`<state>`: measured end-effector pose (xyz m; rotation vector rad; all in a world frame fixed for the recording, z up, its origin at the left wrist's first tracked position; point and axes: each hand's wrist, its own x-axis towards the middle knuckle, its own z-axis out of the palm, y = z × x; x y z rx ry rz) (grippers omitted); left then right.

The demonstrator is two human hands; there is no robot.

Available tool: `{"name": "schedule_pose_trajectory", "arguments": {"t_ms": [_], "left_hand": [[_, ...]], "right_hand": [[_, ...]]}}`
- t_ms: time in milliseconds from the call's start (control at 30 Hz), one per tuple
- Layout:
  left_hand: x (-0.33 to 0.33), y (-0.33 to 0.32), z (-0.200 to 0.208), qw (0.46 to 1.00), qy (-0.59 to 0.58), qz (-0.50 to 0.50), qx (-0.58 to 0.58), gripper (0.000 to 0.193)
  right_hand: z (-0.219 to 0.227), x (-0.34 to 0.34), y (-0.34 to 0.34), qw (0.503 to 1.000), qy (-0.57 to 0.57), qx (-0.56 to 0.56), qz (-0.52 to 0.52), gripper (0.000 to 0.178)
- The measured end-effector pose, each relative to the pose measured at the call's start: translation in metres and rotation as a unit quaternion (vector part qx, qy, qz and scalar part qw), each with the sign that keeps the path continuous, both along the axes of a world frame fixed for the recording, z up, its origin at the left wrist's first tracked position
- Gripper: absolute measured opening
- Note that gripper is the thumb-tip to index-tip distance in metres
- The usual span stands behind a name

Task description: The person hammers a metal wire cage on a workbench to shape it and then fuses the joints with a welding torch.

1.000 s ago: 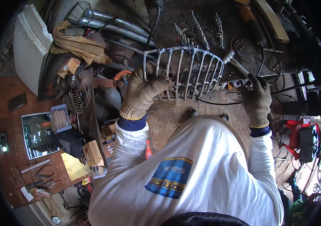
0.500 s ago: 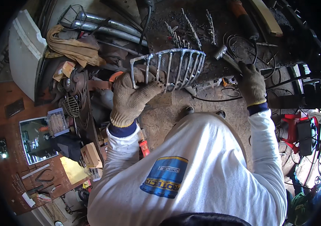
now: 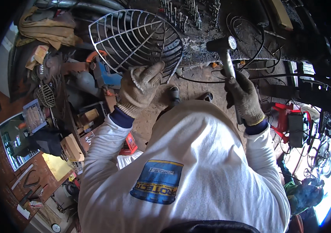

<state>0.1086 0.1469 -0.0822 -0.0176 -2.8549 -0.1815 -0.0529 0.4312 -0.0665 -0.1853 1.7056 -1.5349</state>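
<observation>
A leaf-shaped metal grille (image 3: 136, 48), made of curved bars with ribs across them, is tilted up over the near edge of the dark workbench (image 3: 196, 54). My left hand (image 3: 140, 87), in a knitted work glove, is closed on its near edge. To the right, my gloved right hand (image 3: 245, 97) is wrapped round the handle of a hammer (image 3: 222, 44). The hammer head points away from me above the bench edge, apart from the grille. Part of the handle is hidden by my fingers.
Rows of upright metal pegs (image 3: 192, 13) stand on the bench beyond the grille. Black cable (image 3: 260, 50) loops at the right. A brown board (image 3: 57, 163) with tools lies at the left, near a cardboard box (image 3: 72, 147). Someone in green (image 3: 297, 200) is at the lower right.
The grille has turned from edge-on to showing its broad face and has shifted left. My right hand has come nearer to me, and the hammer head now points up and away.
</observation>
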Motion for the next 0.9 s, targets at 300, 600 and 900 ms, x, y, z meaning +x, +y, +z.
{"name": "schedule_pose_trajectory", "arguments": {"t_ms": [300,600,900], "left_hand": [[-0.019,0.017,0.021,0.988,-0.056,-0.077,-0.121,0.023],[0.022,0.009,0.001,0.99,0.067,0.081,-0.095,0.061],[0.009,-0.028,-0.008,0.487,0.184,0.119,0.845,0.055]], "right_hand": [[-0.007,-0.008,-0.045,0.975,0.127,0.098,0.155,0.037],[-0.027,0.003,-0.048,0.965,0.2,0.098,0.14,0.033],[-0.026,0.002,-0.051,0.959,0.207,0.137,0.14,0.032]]}}
